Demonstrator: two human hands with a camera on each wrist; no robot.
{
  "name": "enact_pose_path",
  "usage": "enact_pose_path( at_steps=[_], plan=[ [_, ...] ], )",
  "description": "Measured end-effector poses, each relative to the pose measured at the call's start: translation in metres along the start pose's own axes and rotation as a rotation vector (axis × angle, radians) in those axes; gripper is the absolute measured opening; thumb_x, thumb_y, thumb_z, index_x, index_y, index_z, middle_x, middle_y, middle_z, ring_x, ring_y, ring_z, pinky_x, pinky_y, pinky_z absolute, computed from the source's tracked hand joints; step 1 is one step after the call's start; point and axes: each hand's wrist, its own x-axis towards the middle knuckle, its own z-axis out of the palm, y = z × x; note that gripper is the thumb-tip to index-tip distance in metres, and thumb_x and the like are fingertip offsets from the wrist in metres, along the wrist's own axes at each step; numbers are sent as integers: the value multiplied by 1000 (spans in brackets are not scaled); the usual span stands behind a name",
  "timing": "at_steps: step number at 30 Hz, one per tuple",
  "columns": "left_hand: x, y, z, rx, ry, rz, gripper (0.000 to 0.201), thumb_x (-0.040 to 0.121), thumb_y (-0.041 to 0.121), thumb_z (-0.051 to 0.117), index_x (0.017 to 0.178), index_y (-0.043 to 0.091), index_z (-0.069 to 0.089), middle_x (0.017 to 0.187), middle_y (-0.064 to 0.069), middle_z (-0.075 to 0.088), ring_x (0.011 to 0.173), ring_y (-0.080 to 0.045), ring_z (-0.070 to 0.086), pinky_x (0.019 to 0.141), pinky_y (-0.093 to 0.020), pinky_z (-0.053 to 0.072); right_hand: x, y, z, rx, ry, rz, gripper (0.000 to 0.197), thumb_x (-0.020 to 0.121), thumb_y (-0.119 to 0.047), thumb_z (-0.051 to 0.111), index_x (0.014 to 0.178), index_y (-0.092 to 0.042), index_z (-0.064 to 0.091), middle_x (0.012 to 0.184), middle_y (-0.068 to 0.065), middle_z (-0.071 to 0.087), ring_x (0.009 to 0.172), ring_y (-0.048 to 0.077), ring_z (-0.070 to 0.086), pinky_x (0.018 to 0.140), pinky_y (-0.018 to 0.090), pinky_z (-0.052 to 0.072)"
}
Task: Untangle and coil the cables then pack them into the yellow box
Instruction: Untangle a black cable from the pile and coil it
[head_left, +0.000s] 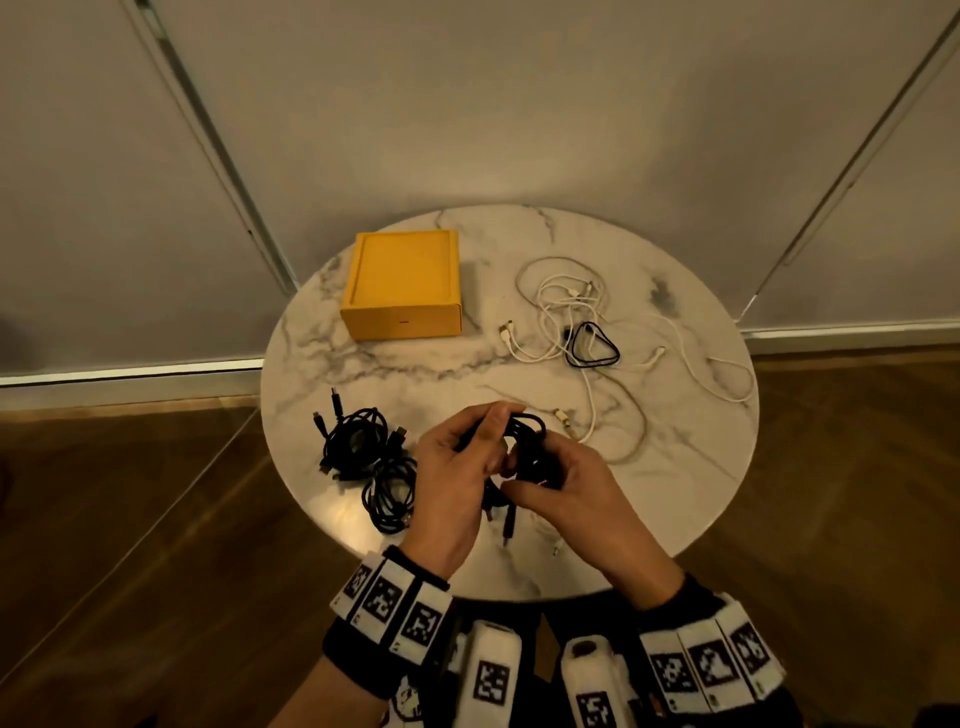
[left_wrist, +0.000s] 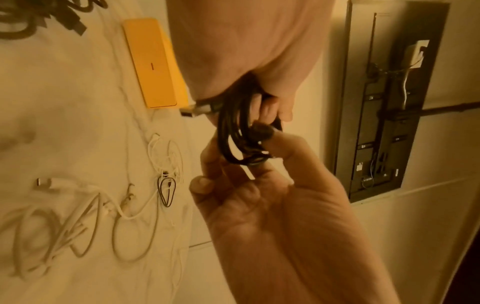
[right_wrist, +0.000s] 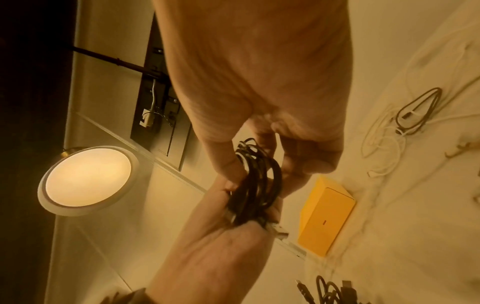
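Both hands hold one black cable bundle (head_left: 524, 441) above the surface's near edge: the left hand (head_left: 457, 467) pinches its loops, the right hand (head_left: 566, 483) curls round them. The closed yellow box (head_left: 402, 286) sits at the far left edge, well apart.

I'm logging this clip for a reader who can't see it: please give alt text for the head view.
Both hands, left hand and right hand, hold a black cable bundle over a round marble table. Two coiled black cables lie at the left, loose white cables at the right, and a closed yellow box sits at the far left.
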Motion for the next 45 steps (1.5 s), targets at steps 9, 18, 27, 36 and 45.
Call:
enact_pose_path(
  at_steps=[9, 18, 27, 36, 45],
  plan=[
    [13, -17, 8, -13, 118, 10, 19, 94, 17, 56, 93, 4, 70, 50, 12, 40, 51, -8, 32, 56, -23, 32, -13, -2, -14, -20, 57, 124, 18, 91, 0, 59, 102, -9, 70, 79, 15, 75, 72, 22, 74, 68, 41, 61],
    [8, -32, -7, -186, -9, -321, 26, 93, 29, 55, 88, 9, 71, 47, 6, 25, 44, -8, 23, 45, -19, 27, -40, 21, -6, -17, -83, 198, 22, 90, -8, 64, 109, -16, 57, 78, 10, 75, 73, 27, 72, 73, 42, 56],
    [-9, -56, -61, 218, -90, -246, 28, 98, 29, 46, 104, 15, 69, 88, -3, 72, 83, -19, 67, 69, -30, 56, -30, 53, 8, 116, -158, 294, 8, 87, -3, 67, 91, -3, 60, 76, 14, 72, 67, 20, 70, 58, 27, 55],
    [-10, -68, -47, 483, -331, -362, 23, 87, 11, 66, 110, 7, 68, 90, -8, 75, 78, -20, 72, 51, -30, 57, -44, 85, -52, 152, -93, 437, 13, 93, -11, 60, 96, 1, 66, 84, 16, 71, 69, 14, 71, 60, 20, 52],
    [34, -87, -8, 797, -366, -290, 18, 85, 22, 71, 87, 7, 62, 78, -9, 72, 54, -25, 70, 42, -28, 50, 6, 95, -86, -41, 109, 404, 10, 90, -12, 66, 86, -3, 68, 69, 15, 70, 53, 18, 68, 54, 29, 57]
  ],
)
